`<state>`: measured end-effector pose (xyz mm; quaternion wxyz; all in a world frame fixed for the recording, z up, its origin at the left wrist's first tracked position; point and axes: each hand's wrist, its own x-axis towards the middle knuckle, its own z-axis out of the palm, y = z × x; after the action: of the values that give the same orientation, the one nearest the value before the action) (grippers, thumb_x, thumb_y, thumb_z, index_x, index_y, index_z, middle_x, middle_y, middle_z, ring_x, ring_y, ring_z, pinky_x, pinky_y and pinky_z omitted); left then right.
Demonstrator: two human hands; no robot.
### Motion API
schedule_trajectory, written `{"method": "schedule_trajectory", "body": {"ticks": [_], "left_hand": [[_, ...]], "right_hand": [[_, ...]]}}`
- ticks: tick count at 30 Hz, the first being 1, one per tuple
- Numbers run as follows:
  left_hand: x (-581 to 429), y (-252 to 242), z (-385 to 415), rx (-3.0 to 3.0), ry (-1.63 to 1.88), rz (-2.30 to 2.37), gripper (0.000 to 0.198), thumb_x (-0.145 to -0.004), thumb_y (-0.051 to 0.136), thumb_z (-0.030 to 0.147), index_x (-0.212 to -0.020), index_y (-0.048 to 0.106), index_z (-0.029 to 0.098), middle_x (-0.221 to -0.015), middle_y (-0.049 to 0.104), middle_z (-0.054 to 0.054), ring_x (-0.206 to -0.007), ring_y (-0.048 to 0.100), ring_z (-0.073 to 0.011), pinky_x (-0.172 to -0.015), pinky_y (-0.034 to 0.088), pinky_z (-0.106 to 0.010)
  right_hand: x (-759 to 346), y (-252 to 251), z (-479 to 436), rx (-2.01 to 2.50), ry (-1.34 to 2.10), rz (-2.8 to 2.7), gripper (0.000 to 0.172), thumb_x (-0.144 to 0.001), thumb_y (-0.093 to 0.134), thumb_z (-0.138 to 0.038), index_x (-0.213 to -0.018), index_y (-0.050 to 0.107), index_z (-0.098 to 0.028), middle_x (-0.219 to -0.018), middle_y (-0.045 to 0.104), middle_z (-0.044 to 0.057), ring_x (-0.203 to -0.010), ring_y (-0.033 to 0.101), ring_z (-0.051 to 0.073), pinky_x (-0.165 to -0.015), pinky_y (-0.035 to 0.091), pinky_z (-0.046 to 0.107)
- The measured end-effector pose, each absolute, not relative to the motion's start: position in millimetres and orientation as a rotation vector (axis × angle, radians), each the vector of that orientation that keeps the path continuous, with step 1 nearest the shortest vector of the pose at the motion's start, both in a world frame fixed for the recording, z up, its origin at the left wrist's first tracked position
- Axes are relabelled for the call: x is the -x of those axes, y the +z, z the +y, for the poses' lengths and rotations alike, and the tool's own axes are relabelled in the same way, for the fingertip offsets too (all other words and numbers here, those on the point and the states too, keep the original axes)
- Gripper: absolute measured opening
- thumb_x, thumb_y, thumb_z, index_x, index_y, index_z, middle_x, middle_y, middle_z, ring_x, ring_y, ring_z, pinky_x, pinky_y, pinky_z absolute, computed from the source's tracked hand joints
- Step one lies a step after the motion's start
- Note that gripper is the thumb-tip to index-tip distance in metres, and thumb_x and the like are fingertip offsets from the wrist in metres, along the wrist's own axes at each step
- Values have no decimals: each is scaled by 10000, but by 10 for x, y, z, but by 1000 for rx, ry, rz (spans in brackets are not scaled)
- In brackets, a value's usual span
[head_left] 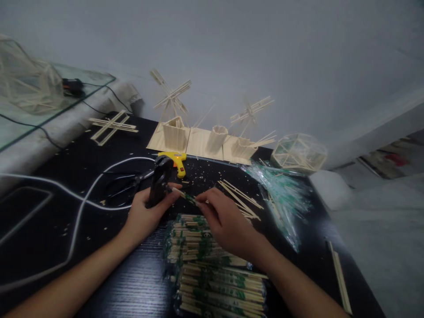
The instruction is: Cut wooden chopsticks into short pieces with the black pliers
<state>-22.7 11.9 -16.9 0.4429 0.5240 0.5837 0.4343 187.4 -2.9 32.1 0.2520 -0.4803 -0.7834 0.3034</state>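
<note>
My left hand (147, 207) is closed around an upright black object (160, 180); blur hides its exact kind. Between my two hands runs a thin chopstick packet (187, 196) with green print, its pale left end touching my left fingers. The fingers of my right hand (221, 216) pinch the packet's right end. Just below lie stacked bundles of wrapped chopsticks (221, 287), partly covered by my right hand and forearm. Beyond my left hand a yellow glue gun (179, 164) rests on the black table (132, 274).
Loose chopsticks (241, 201) and crumpled clear wrappers (281, 190) lie to the right. Stick-built models (174, 134) stand on wooden boards at the back, near a geometric stick frame (298, 152). A white cable (79, 216) loops across the left side. Crossed sticks (114, 127) lie at back left.
</note>
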Motion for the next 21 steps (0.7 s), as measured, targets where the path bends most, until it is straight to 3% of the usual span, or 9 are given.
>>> {"method": "schedule_trajectory", "body": {"ticks": [3, 7, 12, 17, 21], "left_hand": [[231, -206, 132, -1126, 1163, 1455, 336, -741, 791, 489, -809, 704, 171, -595, 559, 38, -528, 480, -111, -474, 371, -241], [250, -196, 219, -870, 1384, 1317, 343, -702, 847, 434, -790, 638, 176, -550, 441, 73, -456, 359, -69, -410, 282, -216], [242, -171, 292, -773, 1443, 1265, 337, -718, 847, 371, -709, 569, 181, -535, 393, 78, -438, 316, -56, -391, 259, -204], [188, -241, 207, -816, 1305, 1311, 362, -678, 870, 420, -783, 625, 175, -536, 424, 79, -443, 333, -56, -394, 260, -190], [125, -311, 115, -875, 1199, 1331, 391, -675, 857, 466, -707, 613, 163, -507, 391, 81, -445, 321, -58, -397, 244, -190]], "right_hand": [[-1879, 310, -20, 1320, 1034, -2138, 140, -1005, 502, -188, -1045, 636, -189, -910, 694, 27, -795, 624, 157, -728, 443, 276], [-2008, 281, 78, 1370, 1213, -2123, 276, -1039, 458, -241, -852, 651, -180, -774, 686, 1, -641, 582, 116, -658, 413, 253], [-2074, 218, 134, 1383, 1314, -2101, 259, -1039, 449, -219, -886, 653, -174, -785, 702, 3, -606, 575, 102, -650, 417, 245], [-2030, 243, 127, 1384, 1319, -2119, 242, -1021, 499, -209, -824, 633, -173, -702, 657, -17, -638, 587, 108, -688, 423, 238], [-1983, 242, 110, 1352, 1282, -2097, 261, -1013, 505, -172, -786, 633, -171, -711, 662, -20, -669, 584, 106, -712, 419, 228]]}}
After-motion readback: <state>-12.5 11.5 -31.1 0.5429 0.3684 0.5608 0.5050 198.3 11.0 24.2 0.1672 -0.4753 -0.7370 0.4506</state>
